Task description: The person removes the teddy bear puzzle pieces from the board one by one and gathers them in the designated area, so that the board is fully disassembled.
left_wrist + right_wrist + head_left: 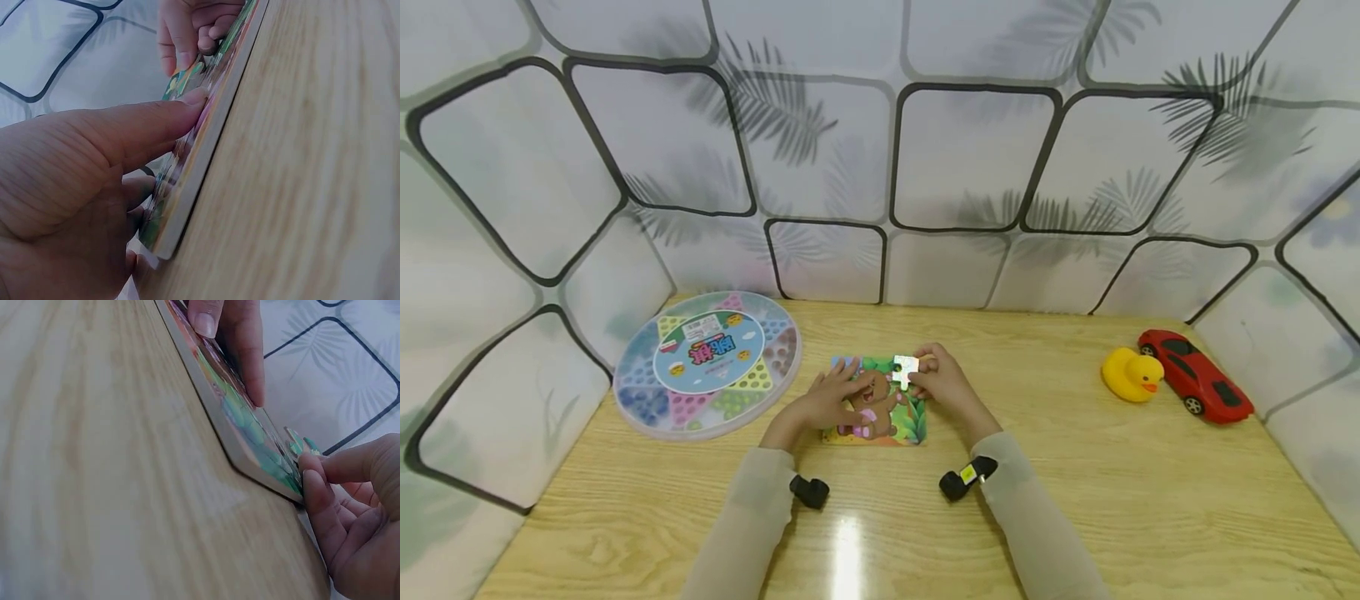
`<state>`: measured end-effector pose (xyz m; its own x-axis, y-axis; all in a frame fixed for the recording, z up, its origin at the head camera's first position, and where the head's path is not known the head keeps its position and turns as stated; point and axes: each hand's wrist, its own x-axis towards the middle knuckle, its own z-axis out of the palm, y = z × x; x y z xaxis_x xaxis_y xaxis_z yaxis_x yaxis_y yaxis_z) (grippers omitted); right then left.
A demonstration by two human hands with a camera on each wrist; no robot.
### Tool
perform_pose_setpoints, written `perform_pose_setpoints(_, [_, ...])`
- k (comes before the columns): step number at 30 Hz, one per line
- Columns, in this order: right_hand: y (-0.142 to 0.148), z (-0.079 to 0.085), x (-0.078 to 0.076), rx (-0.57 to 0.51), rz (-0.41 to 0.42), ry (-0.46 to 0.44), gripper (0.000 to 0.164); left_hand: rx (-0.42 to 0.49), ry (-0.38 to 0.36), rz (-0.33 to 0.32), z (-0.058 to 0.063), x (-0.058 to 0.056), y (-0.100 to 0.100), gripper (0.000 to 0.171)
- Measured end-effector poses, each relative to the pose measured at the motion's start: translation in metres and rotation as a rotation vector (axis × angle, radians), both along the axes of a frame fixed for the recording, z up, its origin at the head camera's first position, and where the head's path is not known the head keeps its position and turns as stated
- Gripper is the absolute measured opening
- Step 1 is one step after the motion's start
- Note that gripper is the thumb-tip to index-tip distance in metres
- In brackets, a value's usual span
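Note:
A jigsaw puzzle with a brown cartoon bear and green leaves lies flat on the table in the head view. My left hand rests on its left part, fingers spread over the picture and thumb touching the surface in the left wrist view. Between thumb and fingers my right hand pinches a puzzle piece, which looks pale from glare, over the puzzle's upper right. In the right wrist view that puzzle piece shows green and stands tilted at the puzzle's edge. My right fingertips partly hide it.
To the left lies a round Chinese checkers set under a clear cover. A yellow rubber duck and a red toy car stand at the right of the wooden table. Patterned fabric walls border the back and sides.

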<state>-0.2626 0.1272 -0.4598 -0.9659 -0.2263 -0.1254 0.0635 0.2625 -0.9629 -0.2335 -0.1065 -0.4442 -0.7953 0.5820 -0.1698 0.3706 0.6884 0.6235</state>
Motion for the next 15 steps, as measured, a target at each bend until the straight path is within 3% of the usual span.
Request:
perform_pose_setpoints(5, [0.005,-0.004,-0.004,-0.048,-0.019,-0.009,0.038,0.002,-0.009,0.005,0.0,0.0,0.0,0.075])
perform_pose_setpoints(15, [0.032,-0.005,-0.023,-0.07,-0.172,-0.013,0.041,0.009,-0.011,0.011,-0.002,-0.001,-0.001,0.075])
